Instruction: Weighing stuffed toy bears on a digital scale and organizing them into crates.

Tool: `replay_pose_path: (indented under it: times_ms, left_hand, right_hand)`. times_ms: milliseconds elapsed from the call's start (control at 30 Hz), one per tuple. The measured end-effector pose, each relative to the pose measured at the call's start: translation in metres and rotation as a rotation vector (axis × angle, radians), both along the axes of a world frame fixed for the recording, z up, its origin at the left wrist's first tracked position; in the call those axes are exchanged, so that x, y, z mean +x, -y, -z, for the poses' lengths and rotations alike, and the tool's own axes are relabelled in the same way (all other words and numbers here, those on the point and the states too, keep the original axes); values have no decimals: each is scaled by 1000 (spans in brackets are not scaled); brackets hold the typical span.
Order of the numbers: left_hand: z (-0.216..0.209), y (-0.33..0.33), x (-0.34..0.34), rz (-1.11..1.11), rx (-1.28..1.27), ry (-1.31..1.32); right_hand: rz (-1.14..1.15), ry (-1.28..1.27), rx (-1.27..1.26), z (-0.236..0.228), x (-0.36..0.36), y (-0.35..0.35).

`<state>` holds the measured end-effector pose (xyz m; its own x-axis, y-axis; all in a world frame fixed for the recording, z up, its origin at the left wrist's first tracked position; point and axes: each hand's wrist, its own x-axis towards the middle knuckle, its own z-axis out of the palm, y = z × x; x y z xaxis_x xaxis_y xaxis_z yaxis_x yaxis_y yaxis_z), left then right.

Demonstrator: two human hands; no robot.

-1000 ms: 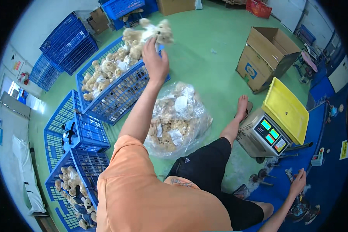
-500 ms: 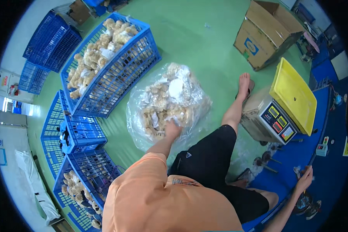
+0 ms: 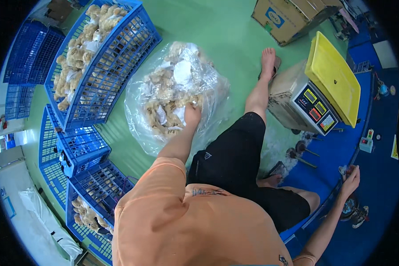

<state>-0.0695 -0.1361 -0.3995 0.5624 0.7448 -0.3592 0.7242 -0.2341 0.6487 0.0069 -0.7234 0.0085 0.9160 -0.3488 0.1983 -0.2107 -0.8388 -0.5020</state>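
Note:
A clear plastic bag (image 3: 135,95) full of tan plush toys (image 3: 157,84) lies on the floor ahead of me. White patches of cloth or tags show among the toys. My left hand (image 3: 193,114) reaches into the bag's near right part, its fingers closed among the toys; what they grip is hidden. Out to the right, my right hand (image 3: 351,179) is at the edge of the blue worktable (image 3: 337,150). Its fingers are curled together near a small metal piece, and I cannot make out what they hold.
Blue crates (image 3: 115,66) with more plush toys stand at the left. To the right is a weighing scale (image 3: 312,106) with a yellow tray (image 3: 334,80). A cardboard box (image 3: 292,22) stands behind it. Metal rods (image 3: 303,155) stick out beside my leg.
My view has shifted, so the bag, crates and scale appear higher and further left. My left hand has lifted slightly among the toys. The fingers of my right hand are more curled.

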Motion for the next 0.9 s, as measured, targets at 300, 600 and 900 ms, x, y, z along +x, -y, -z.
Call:
replay_pose_path:
  times_ms: [300, 600, 900]
  left_hand:
    - [94, -81, -47, 594, 303, -413]
    - [-155, -45, -10, 314, 140, 264]
    - [-376, 82, 67, 12, -1143, 1015]
  right_hand:
    - [-15, -14, 80, 11, 17, -9]
    - [9, 15, -97, 4, 5, -6]
    - [-546, 32, 593, 5, -41, -178]
